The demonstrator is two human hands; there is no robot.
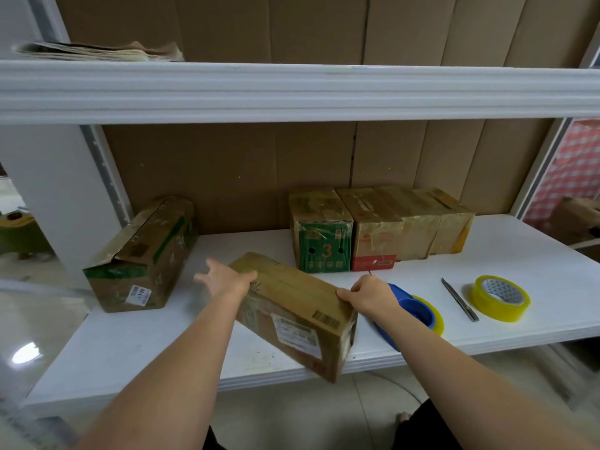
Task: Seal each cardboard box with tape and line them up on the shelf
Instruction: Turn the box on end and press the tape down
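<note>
Spread fingers of the left hand press flat on the far left end of a taped brown cardboard box with a white shipping label, thumb out to the left and nothing clasped. The right hand curls its fingers over the box's near right top corner and grips it there. Between the two hands, the box sits at an angle on the white shelf board, its near bottom corner poking past the board's front edge.

Just right of the box, partly behind the right wrist, lies a blue tape dispenser loaded with a yellow roll. Farther right of the box rest a slim grey utility knife and a loose roll of yellow packing tape.

Behind the box, against the brown cardboard back panel, three boxes stand side by side and touching: a green-fronted carton marked with an orange 3, a brown carton with a red lower band and a plain brown taped carton.

Left of the box, well apart from it, lies a long brown carton with green printing, its top flap seam showing a dark gap.
</note>
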